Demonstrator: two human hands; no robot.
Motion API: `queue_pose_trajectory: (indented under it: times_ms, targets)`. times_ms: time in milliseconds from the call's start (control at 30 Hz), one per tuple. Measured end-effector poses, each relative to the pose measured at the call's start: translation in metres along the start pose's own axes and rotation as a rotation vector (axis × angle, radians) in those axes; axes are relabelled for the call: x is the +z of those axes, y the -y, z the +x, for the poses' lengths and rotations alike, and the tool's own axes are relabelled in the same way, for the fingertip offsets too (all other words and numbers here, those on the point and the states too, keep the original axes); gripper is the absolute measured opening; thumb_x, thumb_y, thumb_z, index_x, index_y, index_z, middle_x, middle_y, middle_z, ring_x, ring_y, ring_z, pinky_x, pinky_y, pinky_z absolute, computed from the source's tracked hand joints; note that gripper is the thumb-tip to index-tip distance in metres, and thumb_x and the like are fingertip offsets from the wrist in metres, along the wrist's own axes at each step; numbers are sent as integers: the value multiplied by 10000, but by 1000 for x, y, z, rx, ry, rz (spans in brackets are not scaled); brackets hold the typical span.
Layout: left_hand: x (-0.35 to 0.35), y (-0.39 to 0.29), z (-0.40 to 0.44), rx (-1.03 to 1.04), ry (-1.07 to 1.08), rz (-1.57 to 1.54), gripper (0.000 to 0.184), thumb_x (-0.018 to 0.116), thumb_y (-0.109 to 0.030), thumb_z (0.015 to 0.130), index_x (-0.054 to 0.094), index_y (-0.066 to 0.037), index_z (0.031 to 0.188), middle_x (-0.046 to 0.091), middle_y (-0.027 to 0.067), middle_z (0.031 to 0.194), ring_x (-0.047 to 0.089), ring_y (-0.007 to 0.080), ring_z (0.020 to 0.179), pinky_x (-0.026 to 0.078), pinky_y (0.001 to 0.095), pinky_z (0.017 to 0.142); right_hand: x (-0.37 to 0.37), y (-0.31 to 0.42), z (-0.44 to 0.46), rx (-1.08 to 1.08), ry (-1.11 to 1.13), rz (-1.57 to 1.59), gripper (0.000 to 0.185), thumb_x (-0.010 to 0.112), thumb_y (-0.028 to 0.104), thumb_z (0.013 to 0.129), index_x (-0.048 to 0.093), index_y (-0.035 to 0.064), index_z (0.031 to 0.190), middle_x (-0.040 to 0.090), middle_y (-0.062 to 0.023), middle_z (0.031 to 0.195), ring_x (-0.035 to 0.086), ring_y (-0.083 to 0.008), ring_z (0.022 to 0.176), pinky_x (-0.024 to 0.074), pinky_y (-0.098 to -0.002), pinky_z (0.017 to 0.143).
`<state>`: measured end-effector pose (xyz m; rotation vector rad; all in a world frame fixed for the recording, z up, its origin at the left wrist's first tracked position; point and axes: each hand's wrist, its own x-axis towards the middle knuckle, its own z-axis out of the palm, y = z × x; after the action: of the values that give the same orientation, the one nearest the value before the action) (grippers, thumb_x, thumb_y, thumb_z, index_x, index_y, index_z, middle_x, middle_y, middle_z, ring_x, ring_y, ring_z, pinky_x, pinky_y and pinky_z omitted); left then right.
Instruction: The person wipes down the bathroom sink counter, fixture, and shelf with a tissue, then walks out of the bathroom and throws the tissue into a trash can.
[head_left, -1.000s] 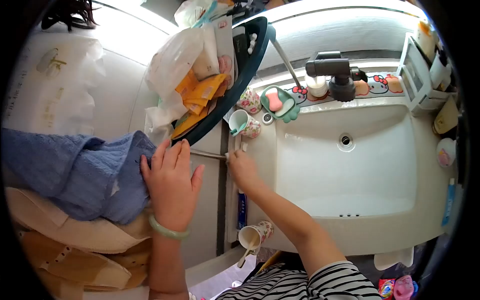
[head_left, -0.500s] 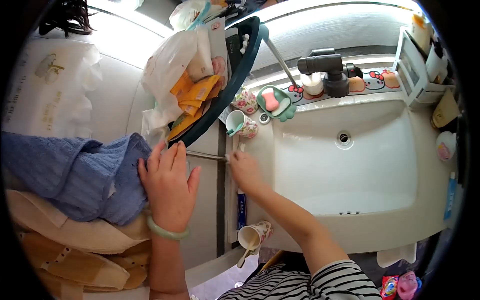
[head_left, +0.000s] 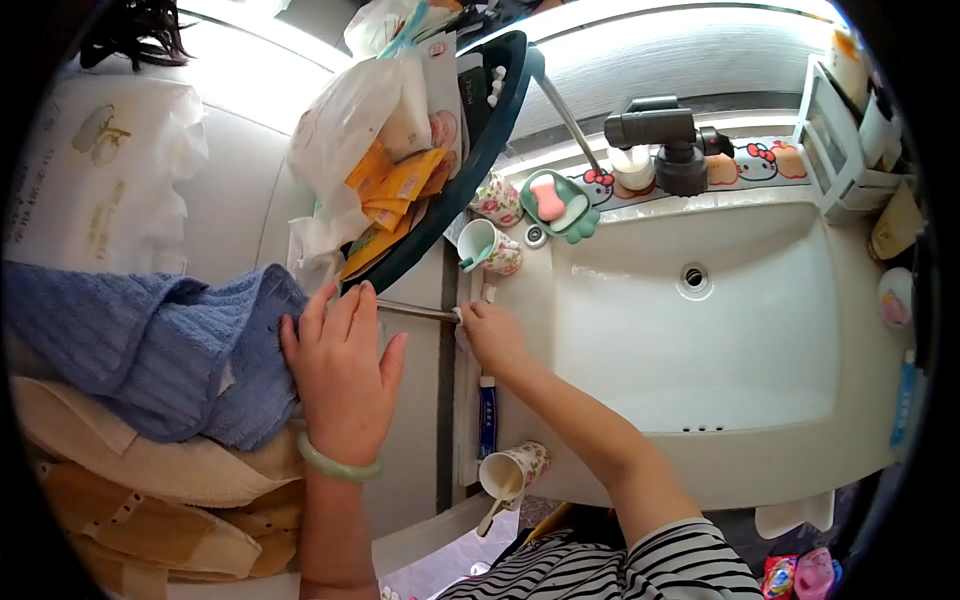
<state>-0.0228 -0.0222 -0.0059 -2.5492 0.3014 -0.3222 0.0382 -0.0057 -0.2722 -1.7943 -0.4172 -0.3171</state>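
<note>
My left hand point(head_left: 345, 370), with a pale green bangle on the wrist, is open. Its fingertips reach the lower tip of the dark green corner shelf point(head_left: 425, 240), beside a blue towel point(head_left: 215, 350). My right hand point(head_left: 493, 338) has its fingers pressed together at the end of a metal bar point(head_left: 415, 311), by the sink's left edge. A bit of something white shows at those fingertips, too small to name. Packets in yellow wrappers point(head_left: 400, 185) and a white plastic bag point(head_left: 335, 130) fill the shelf.
The white sink point(head_left: 700, 350) lies to the right, with a dark faucet point(head_left: 665, 140) behind it. Along its left side are flowered cups point(head_left: 515, 468), a green soap dish point(head_left: 580, 232) and a blue toothpaste tube point(head_left: 487, 415). A white rack point(head_left: 840, 150) stands back right.
The view has shifted slightly, so everything sits a little farther right. More of the white bit shows below my right fingertips. My left hand stays against the shelf tip.
</note>
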Motion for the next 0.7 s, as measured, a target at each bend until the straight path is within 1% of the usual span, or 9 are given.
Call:
queue_pose_trajectory:
  times_ms: [67, 133, 200, 333, 467, 500, 567, 600, 700]
  targets:
    - [0, 1, 1, -8, 7, 6, 463, 649, -191, 764, 548, -2, 1175, 545, 133, 1159, 423, 318, 1185, 273, 537, 996, -14, 25, 13, 6, 68, 102, 283, 520, 69, 800, 562, 10, 1073, 573, -159, 978, 567, -343, 886, 466, -410, 762]
    - [1, 1, 1, -12, 2, 0, 464, 648, -194, 766, 546, -2, 1176, 545, 132, 1159, 422, 319, 1185, 271, 539, 997, -19, 67, 40, -125, -51, 258, 257, 521, 74, 809, 569, -5, 1049, 575, -183, 984, 577, -349, 889, 474, -410, 760]
    - [1, 2, 1, -17, 8, -1, 464, 647, -196, 769, 545, -1, 1177, 545, 131, 1160, 422, 320, 1186, 269, 541, 997, -30, 91, 60, -129, -42, 378, 239, 527, 72, 809, 584, 5, 1031, 581, -174, 984, 579, -337, 888, 475, -403, 754]
    - [-2, 1, 3, -18, 24, 3, 451, 634, -196, 779, 545, -2, 1176, 544, 128, 1169, 422, 321, 1184, 264, 545, 999, -16, 68, 45, -83, -143, 602, 211, 546, 62, 801, 625, 42, 995, 595, -149, 971, 586, -313, 877, 478, -390, 733]
    - [-2, 1, 2, -2, 14, 4, 461, 641, -188, 763, 546, -4, 1174, 540, 128, 1171, 416, 321, 1187, 270, 546, 989, 5, 6, 15, -54, -170, 416, 211, 564, 67, 793, 642, 75, 988, 605, -125, 959, 588, -317, 860, 477, -384, 738]
    - [-2, 1, 1, 2, 3, 4, 461, 641, -188, 763, 546, -4, 1174, 540, 128, 1171, 416, 321, 1187, 270, 546, 989, 11, -8, 7, 22, -31, 318, 215, 560, 79, 801, 634, 63, 1002, 605, -124, 946, 585, -312, 875, 473, -384, 747]
    - [0, 2, 1, -2, 1, -15, 463, 649, -182, 754, 549, -4, 1170, 538, 128, 1172, 409, 318, 1194, 267, 541, 989, 2, -3, 11, 95, 82, 200, 222, 557, 90, 809, 627, 51, 1015, 604, -124, 933, 582, -307, 890, 469, -384, 755]
    - [1, 3, 0, 5, -5, -20, 463, 649, -182, 754, 549, -4, 1170, 538, 128, 1172, 409, 318, 1194, 267, 541, 989, 4, 22, 20, 82, 8, 237, 240, 557, 99, 803, 617, 41, 1028, 601, -118, 937, 577, -301, 900, 464, -384, 762]
    - [4, 4, 0, 9, -8, 30, 480, 640, -247, 760, 544, -24, 1174, 535, 91, 1165, 423, 292, 1180, 279, 563, 974, -27, 96, 53, -202, -166, 180, 306, 557, 115, 774, 590, 31, 1066, 587, -109, 964, 566, -279, 906, 452, -372, 777]
